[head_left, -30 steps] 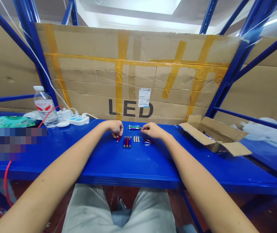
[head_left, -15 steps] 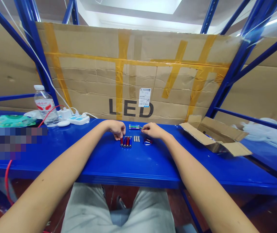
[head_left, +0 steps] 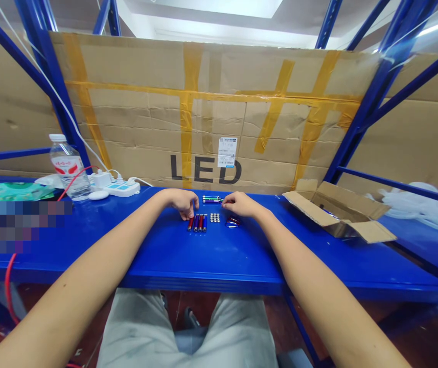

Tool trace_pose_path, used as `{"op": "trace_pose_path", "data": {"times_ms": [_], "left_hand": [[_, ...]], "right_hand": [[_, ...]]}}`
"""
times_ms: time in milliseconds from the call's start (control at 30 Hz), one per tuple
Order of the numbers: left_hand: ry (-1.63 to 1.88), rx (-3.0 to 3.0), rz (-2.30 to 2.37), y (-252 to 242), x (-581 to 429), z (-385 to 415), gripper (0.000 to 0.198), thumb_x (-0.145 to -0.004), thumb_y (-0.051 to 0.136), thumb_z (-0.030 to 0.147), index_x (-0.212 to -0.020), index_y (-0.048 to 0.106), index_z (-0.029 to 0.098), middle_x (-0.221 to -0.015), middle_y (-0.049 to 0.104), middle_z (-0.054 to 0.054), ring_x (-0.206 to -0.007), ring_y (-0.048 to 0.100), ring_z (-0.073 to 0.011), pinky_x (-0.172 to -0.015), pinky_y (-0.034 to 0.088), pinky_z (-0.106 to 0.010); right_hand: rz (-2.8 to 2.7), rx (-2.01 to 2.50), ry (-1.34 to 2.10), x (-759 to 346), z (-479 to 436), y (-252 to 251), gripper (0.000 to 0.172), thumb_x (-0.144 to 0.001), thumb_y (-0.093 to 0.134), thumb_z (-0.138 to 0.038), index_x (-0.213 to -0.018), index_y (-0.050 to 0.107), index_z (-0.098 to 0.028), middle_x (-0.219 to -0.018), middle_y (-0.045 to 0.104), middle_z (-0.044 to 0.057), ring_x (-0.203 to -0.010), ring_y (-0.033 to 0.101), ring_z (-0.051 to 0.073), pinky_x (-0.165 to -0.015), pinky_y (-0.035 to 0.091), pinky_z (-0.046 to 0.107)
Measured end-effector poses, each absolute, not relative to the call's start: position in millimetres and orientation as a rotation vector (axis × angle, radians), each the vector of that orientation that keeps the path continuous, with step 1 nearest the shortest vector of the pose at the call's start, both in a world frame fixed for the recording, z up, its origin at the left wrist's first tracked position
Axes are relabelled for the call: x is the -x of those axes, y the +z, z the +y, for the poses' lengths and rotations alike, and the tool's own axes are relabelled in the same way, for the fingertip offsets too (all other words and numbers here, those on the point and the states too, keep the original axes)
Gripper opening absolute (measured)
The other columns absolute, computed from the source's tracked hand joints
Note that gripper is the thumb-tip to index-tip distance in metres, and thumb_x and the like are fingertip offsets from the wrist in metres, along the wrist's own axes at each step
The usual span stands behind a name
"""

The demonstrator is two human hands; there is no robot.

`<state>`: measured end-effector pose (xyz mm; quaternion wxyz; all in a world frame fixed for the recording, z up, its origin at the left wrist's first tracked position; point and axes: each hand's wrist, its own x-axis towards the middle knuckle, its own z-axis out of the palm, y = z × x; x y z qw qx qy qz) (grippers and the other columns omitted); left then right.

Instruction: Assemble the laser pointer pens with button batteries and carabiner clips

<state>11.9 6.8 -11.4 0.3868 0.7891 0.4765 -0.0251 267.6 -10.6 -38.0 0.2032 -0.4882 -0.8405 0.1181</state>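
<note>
My left hand [head_left: 186, 204] is at the left end of a row of red and blue metal tubes [head_left: 200, 223], its fingertips on the leftmost red tube [head_left: 190, 224]. My right hand [head_left: 236, 203] is closed beside the right end of the green and blue tubes [head_left: 211, 199] lying behind the row; what its fingers pinch is too small to name. Small silver button cells [head_left: 214, 217] stand in a grid between the hands. Red and blue carabiner clips [head_left: 233, 222] lie just below my right hand.
An open cardboard box [head_left: 341, 204] sits at the right on the blue table [head_left: 203, 260]. At the left are a water bottle [head_left: 67, 168], a power strip [head_left: 122, 188] and a green packet [head_left: 15, 191]. A large cardboard sheet [head_left: 145, 122] stands behind.
The view has shifted slightly. The leftmost red tube now leans a little, and the fingers of my left hand have spread slightly. My right hand has hardly moved.
</note>
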Motion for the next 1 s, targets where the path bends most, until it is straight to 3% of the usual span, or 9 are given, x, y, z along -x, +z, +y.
{"op": "trace_pose_path", "data": {"times_ms": [433, 1000], "left_hand": [[-0.08, -1.961, 1.219, -8.3, -13.3, 1.7, 0.056, -0.061, 0.068, 0.012, -0.115, 0.052, 0.015, -0.071, 0.066, 0.0, -0.067, 0.067, -0.0191, -0.074, 0.057, -0.035], [-0.073, -2.014, 1.215, -8.7, -12.9, 3.2, 0.063, -0.06, 0.067, 0.015, -0.121, 0.053, 0.016, -0.073, 0.068, 0.0, -0.068, 0.066, -0.0191, -0.073, 0.055, -0.034]], "right_hand": [[-2.348, 1.357, 0.353, -268.4, -7.1, -40.2, 0.017, -0.085, 0.06, -0.023, -0.088, 0.076, -0.017, -0.089, 0.075, 0.005, -0.078, 0.065, 0.017, -0.071, 0.045, 0.024], [-2.343, 1.365, 0.336, -266.4, -11.1, -37.3, 0.018, -0.085, 0.059, -0.022, -0.089, 0.076, -0.016, -0.09, 0.075, 0.005, -0.079, 0.065, 0.017, -0.071, 0.045, 0.024]]}}
